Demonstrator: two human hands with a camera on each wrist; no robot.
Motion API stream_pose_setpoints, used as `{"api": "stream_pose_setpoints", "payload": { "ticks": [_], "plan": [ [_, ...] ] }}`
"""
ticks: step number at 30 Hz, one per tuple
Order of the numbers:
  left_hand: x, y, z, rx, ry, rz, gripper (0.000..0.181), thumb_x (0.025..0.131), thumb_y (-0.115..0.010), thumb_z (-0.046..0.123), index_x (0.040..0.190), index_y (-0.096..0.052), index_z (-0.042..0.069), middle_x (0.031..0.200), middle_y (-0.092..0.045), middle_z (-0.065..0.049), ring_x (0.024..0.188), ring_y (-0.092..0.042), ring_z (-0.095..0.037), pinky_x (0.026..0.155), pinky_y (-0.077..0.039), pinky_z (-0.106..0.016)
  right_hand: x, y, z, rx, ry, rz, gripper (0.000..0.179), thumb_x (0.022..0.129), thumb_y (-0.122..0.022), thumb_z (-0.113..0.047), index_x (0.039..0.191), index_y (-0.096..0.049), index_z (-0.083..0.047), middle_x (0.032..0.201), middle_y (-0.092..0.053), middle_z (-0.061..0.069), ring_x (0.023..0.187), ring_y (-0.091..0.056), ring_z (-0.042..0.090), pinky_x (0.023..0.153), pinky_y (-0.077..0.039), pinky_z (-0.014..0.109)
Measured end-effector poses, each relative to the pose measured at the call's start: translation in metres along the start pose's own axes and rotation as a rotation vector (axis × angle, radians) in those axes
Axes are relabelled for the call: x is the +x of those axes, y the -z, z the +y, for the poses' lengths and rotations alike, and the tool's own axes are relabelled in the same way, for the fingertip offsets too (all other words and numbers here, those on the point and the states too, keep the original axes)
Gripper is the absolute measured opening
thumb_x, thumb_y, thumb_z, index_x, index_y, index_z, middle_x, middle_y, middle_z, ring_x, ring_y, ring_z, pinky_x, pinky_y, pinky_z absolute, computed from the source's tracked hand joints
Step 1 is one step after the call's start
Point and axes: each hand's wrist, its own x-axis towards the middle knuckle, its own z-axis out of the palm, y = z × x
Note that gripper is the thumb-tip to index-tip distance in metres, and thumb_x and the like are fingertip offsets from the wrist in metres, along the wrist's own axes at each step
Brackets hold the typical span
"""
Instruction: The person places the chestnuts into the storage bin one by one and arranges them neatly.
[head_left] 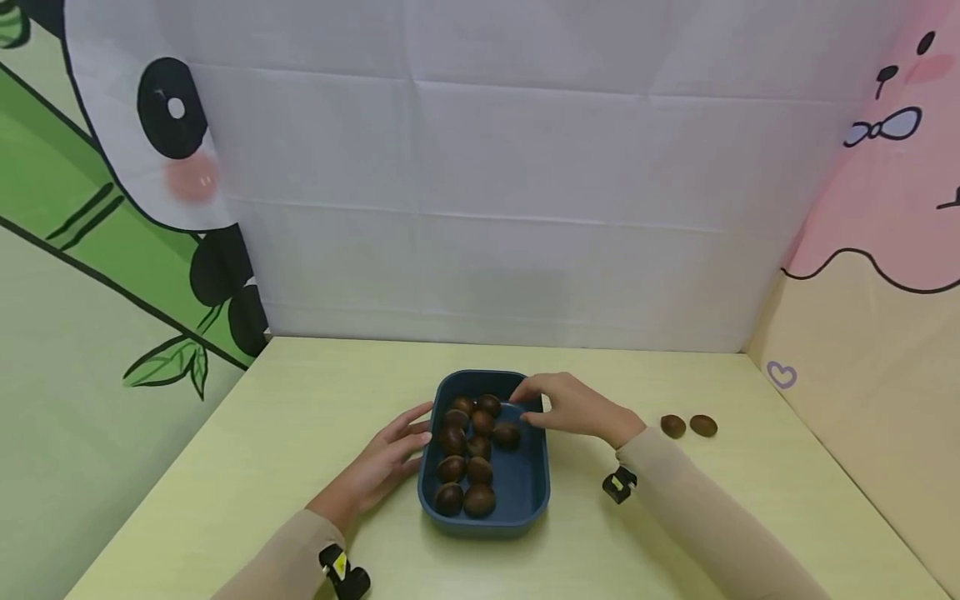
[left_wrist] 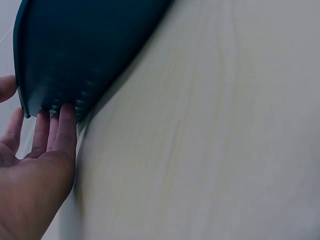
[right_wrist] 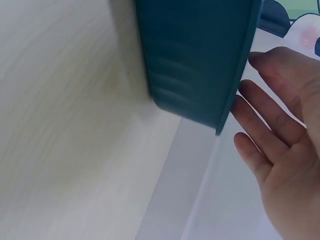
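A dark blue rectangular tray (head_left: 529,487) holds several brown chestnuts (head_left: 478,500), grouped mostly along its left side. My left hand (head_left: 378,468) lies against the tray's left wall with its fingers extended. In the left wrist view, the fingertips (left_wrist: 66,112) touch the outside of that wall. Over the tray's upper right rim reaches my right hand (head_left: 577,408), thumb and fingers apart and nothing visible between them. Just below its fingertips sits one chestnut (head_left: 507,434) inside the tray. The right wrist view has the tray wall (right_wrist: 195,65) partly hiding the fingertips.
Two loose chestnuts (head_left: 688,426) lie on the pale yellow table (head_left: 615,550), right of the tray and beside my right wrist. A white cloth backdrop (head_left: 525,275) stands behind the table. Printed cartoon panels flank both sides.
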Motion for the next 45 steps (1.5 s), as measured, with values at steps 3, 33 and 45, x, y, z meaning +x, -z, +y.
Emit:
{"api": "stream_pose_setpoints", "payload": {
  "ticks": [3,33,45],
  "plan": [
    [0.000,-0.001,0.001,0.000,0.003,-0.002,0.062,0.104,-0.055,0.017,0.159,-0.026,0.014,0.154,-0.032,-0.024,0.133,-0.045,-0.031,0.108,-0.040,-0.045,-0.010,0.008,0.004,-0.014,-0.014,0.040,0.028,0.095,-0.069,-0.014,0.123,-0.067,-0.008,0.119,-0.068,0.007,0.110,-0.063,0.027,0.092,-0.051,0.046],
    [0.002,0.000,0.001,-0.018,0.011,0.005,0.063,0.103,-0.056,0.017,0.159,-0.026,0.013,0.154,-0.032,-0.024,0.128,-0.050,-0.026,0.104,-0.044,-0.041,-0.154,0.040,0.097,-0.082,-0.547,0.265,0.032,0.092,-0.072,-0.016,0.118,-0.066,0.003,0.109,-0.070,0.019,0.102,-0.064,0.037,0.087,-0.051,0.054],
    [0.002,0.000,0.000,-0.017,0.014,0.011,0.063,0.103,-0.056,0.017,0.159,-0.027,0.013,0.154,-0.032,-0.023,0.129,-0.049,-0.026,0.104,-0.044,-0.040,-0.165,0.032,0.107,-0.050,-0.594,0.239,0.044,0.088,-0.077,-0.019,0.123,-0.065,0.006,0.110,-0.069,0.019,0.104,-0.061,0.040,0.090,-0.047,0.057]
  ]
}}
